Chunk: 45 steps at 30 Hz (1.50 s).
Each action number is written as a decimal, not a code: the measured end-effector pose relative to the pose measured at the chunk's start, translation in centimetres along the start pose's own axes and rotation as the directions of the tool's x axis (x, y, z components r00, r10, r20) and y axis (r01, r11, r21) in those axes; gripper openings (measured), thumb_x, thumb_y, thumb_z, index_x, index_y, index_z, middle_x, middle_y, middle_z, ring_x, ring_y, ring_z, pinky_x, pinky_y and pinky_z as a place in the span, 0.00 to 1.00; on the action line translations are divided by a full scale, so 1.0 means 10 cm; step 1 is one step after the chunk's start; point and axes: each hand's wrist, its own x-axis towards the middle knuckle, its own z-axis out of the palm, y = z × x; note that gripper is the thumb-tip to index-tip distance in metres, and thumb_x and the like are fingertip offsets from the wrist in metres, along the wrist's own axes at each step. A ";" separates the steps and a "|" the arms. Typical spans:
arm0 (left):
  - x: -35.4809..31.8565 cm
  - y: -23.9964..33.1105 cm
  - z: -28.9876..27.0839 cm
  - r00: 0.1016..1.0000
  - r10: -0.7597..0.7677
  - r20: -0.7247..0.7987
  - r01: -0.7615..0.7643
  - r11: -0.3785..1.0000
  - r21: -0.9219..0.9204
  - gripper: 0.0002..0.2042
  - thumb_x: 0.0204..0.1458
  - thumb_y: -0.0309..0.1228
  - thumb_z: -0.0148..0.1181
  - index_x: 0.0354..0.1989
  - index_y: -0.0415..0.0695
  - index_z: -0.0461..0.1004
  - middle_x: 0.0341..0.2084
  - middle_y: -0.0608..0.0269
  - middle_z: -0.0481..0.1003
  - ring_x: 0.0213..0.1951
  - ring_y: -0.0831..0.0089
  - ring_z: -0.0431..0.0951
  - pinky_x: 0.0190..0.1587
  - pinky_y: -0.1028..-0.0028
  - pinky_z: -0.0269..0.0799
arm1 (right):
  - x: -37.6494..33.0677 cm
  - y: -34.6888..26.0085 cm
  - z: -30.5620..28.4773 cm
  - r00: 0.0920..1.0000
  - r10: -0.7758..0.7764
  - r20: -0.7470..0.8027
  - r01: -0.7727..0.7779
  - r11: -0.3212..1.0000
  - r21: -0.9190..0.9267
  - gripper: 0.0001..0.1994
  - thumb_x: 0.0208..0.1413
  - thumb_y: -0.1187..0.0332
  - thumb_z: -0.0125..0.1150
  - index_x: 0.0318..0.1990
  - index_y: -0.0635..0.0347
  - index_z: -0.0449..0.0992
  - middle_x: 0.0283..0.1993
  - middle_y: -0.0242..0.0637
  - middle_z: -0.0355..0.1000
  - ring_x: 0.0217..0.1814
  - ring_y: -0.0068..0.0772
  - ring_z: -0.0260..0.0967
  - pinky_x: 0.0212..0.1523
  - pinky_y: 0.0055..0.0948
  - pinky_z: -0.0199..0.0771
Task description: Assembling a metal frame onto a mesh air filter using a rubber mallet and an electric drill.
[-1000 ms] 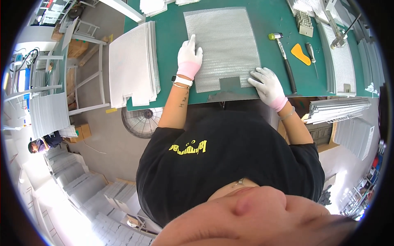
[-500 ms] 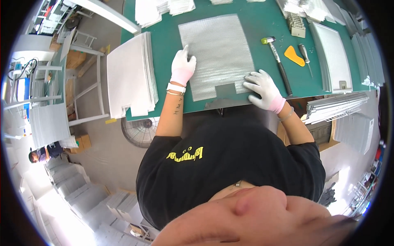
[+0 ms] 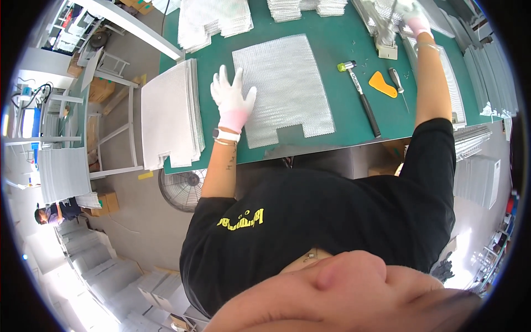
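A silver mesh sheet with a notch in its near edge lies flat on the green table. My left hand, in a white glove with a pink cuff, is open with its fingers spread, at the sheet's left edge. My right hand, gloved alike, reaches to the far right, over a pile of pale metal pieces. Its fingers are blurred there, and whether they hold anything does not show. Right of the sheet lie a hammer, a yellow scraper and a screwdriver.
To the left stands a stack of notched sheets. More mesh stacks sit along the far side. Flat panels lie under my right forearm at the table's right. A floor fan is below the table edge. Another person is far left.
My right hand has left the sheet's near right corner and gone to the far right pile. My left hand has come off the sheet's edge slightly leftward, its fingers spreading.
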 end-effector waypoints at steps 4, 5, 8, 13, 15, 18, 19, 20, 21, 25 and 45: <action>-0.12 0.09 -0.22 0.983 0.010 -0.184 -0.088 0.904 -0.419 0.24 0.49 0.34 0.63 0.56 0.40 0.72 0.61 0.43 0.65 0.62 0.45 0.63 0.65 0.52 0.57 | -0.78 -0.90 -0.73 0.938 -0.012 -0.347 0.168 0.891 0.423 0.42 0.54 0.50 0.62 0.69 0.69 0.54 0.67 0.60 0.57 0.69 0.62 0.54 0.60 0.71 0.54; -0.10 0.19 -0.24 0.987 0.038 -0.157 -0.118 0.830 -0.545 0.21 0.50 0.31 0.63 0.54 0.39 0.73 0.54 0.45 0.72 0.57 0.48 0.70 0.61 0.59 0.64 | -0.93 -0.86 -0.75 0.929 -0.113 -0.351 0.251 0.891 0.378 0.42 0.52 0.51 0.66 0.68 0.68 0.56 0.66 0.57 0.60 0.66 0.54 0.61 0.61 0.55 0.61; -0.07 0.57 -0.40 0.880 0.223 0.418 0.343 0.310 -0.887 0.21 0.57 0.32 0.59 0.59 0.39 0.70 0.51 0.53 0.77 0.55 0.61 0.75 0.58 0.66 0.68 | -1.71 -0.91 -0.49 0.884 -0.290 -0.367 0.467 0.562 0.682 0.36 0.48 0.59 0.70 0.63 0.67 0.65 0.63 0.54 0.64 0.62 0.47 0.67 0.57 0.41 0.70; -0.14 1.43 -0.54 0.948 -0.001 0.319 0.268 -0.540 -0.798 0.26 0.59 0.25 0.57 0.66 0.36 0.60 0.58 0.51 0.71 0.57 0.64 0.73 0.59 0.68 0.69 | -3.53 -2.00 -0.15 0.827 -0.543 -0.148 0.557 0.752 0.353 0.45 0.37 0.62 0.77 0.64 0.70 0.62 0.62 0.55 0.64 0.63 0.52 0.65 0.65 0.43 0.62; -0.21 1.40 -0.59 0.927 -0.269 0.262 0.168 -0.325 -0.931 0.25 0.59 0.18 0.53 0.66 0.32 0.59 0.57 0.46 0.71 0.54 0.65 0.75 0.56 0.69 0.73 | -3.88 -2.19 -0.19 0.797 -0.604 -0.002 0.554 0.730 0.401 0.41 0.36 0.57 0.77 0.62 0.59 0.69 0.66 0.58 0.59 0.68 0.61 0.57 0.69 0.50 0.55; -0.27 0.98 -0.66 0.914 -0.300 0.272 0.221 -0.194 -0.956 0.26 0.61 0.25 0.56 0.65 0.31 0.57 0.53 0.45 0.73 0.49 0.60 0.79 0.53 0.65 0.77 | -3.77 -2.10 -0.41 0.808 -0.576 -0.124 0.588 0.776 0.228 0.34 0.38 0.53 0.75 0.57 0.50 0.75 0.67 0.60 0.57 0.69 0.66 0.52 0.68 0.56 0.50; -0.34 0.75 -0.63 0.902 -0.242 0.357 0.316 -0.191 -0.929 0.25 0.60 0.25 0.57 0.64 0.31 0.59 0.51 0.46 0.75 0.47 0.61 0.80 0.51 0.65 0.77 | -3.70 -2.01 -0.44 0.848 -0.505 -0.161 0.522 0.847 0.096 0.34 0.41 0.56 0.73 0.60 0.51 0.72 0.68 0.61 0.54 0.69 0.67 0.50 0.69 0.55 0.49; -0.42 0.50 -0.61 0.878 -0.189 0.439 0.409 -0.177 -0.895 0.25 0.59 0.25 0.58 0.63 0.31 0.61 0.48 0.46 0.76 0.44 0.63 0.81 0.49 0.65 0.78 | -3.59 -1.99 -0.44 0.850 -0.487 -0.202 0.510 0.857 0.080 0.37 0.45 0.62 0.71 0.66 0.50 0.66 0.58 0.55 0.68 0.59 0.56 0.66 0.61 0.47 0.64; -0.44 0.33 -0.64 0.826 -0.098 0.555 0.538 -0.153 -0.829 0.30 0.56 0.24 0.62 0.66 0.32 0.58 0.53 0.46 0.74 0.46 0.64 0.80 0.48 0.66 0.78 | -3.56 -1.98 -0.50 0.946 -0.295 0.136 0.239 0.915 0.327 0.38 0.46 0.64 0.70 0.68 0.50 0.63 0.48 0.50 0.72 0.48 0.49 0.70 0.52 0.40 0.69; -0.54 0.30 -0.52 0.917 -0.310 0.253 0.356 0.344 -0.869 0.46 0.43 0.30 0.74 0.68 0.29 0.52 0.58 0.46 0.69 0.53 0.66 0.75 0.52 0.70 0.75 | -3.69 -1.84 -0.19 0.886 -0.286 0.365 0.104 0.890 0.445 0.39 0.49 0.67 0.67 0.70 0.53 0.58 0.25 0.46 0.71 0.26 0.41 0.72 0.32 0.33 0.73; -0.55 0.11 -0.15 0.930 -0.093 0.355 0.178 0.960 -0.216 0.45 0.42 0.50 0.71 0.67 0.40 0.60 0.41 0.52 0.72 0.46 0.57 0.74 0.50 0.62 0.72 | -3.99 -1.65 0.37 0.886 -0.264 0.382 0.180 0.954 0.242 0.28 0.53 0.58 0.63 0.62 0.54 0.69 0.48 0.48 0.76 0.49 0.49 0.75 0.49 0.39 0.75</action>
